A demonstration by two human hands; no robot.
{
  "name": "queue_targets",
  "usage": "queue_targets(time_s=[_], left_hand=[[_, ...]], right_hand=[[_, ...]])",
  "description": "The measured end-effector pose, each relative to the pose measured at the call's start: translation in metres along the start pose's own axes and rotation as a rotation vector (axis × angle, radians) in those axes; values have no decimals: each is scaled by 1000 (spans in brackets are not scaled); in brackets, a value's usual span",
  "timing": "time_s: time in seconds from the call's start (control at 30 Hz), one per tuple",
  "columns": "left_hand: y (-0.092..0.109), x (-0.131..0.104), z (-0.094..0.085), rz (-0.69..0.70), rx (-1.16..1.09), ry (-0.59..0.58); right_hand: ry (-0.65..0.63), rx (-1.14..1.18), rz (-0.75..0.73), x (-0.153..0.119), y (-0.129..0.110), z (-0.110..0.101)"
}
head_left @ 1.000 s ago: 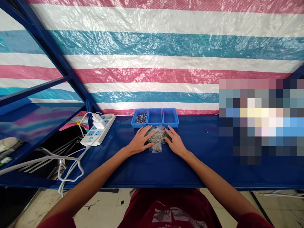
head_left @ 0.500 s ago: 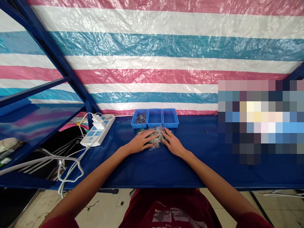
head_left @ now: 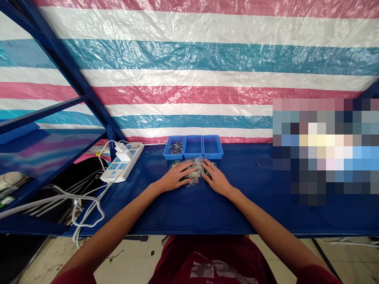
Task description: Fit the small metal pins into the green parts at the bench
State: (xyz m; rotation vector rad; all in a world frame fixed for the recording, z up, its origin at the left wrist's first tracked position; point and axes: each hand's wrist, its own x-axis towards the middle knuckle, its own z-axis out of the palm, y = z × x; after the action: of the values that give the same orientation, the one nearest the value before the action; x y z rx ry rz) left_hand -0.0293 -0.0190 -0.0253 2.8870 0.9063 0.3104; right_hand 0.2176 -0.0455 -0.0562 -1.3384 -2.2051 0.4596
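A crumpled clear plastic bag (head_left: 194,178) lies on the blue table (head_left: 189,213), with small contents I cannot make out. My left hand (head_left: 174,176) rests flat on its left side, fingers spread. On the right, my right hand (head_left: 216,179) lies with fingers apart at the bag's edge. Green pieces, partly hidden, show beneath and beside both hands. Just behind them stand three joined blue bins: the left bin (head_left: 174,157) holds many small dark and silver metal parts, while the middle bin (head_left: 193,148) and right bin (head_left: 212,148) show bare bottoms.
A white power strip (head_left: 120,169) with a plugged-in adapter and looping white cables (head_left: 97,203) occupies the left. One small dark part (head_left: 257,163) lies to the right. Striped sheeting (head_left: 189,94) hangs behind the table. A blurred patch hides the far right.
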Motion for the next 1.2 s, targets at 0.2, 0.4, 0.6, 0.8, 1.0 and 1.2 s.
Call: queue_targets(time_s=[0.2,0.4,0.6,0.8,1.0,1.2], left_hand=[[1,-1,-3,-32,-7,39],[0,-2,-5,-31,24,94],[-2,-2,-7,-54,31,263],[-25,3,-18,-330,248,533],[-50,3,-20,-377,374,365],[-58,4,-20,-344,391,344]], right_hand=[[45,16,3,-2,-2,-2],[57,19,17,-2,-1,-2],[83,39,20,-1,1,1],[93,54,21,-2,1,2],[88,45,28,-2,0,0],[109,38,6,-2,0,0]])
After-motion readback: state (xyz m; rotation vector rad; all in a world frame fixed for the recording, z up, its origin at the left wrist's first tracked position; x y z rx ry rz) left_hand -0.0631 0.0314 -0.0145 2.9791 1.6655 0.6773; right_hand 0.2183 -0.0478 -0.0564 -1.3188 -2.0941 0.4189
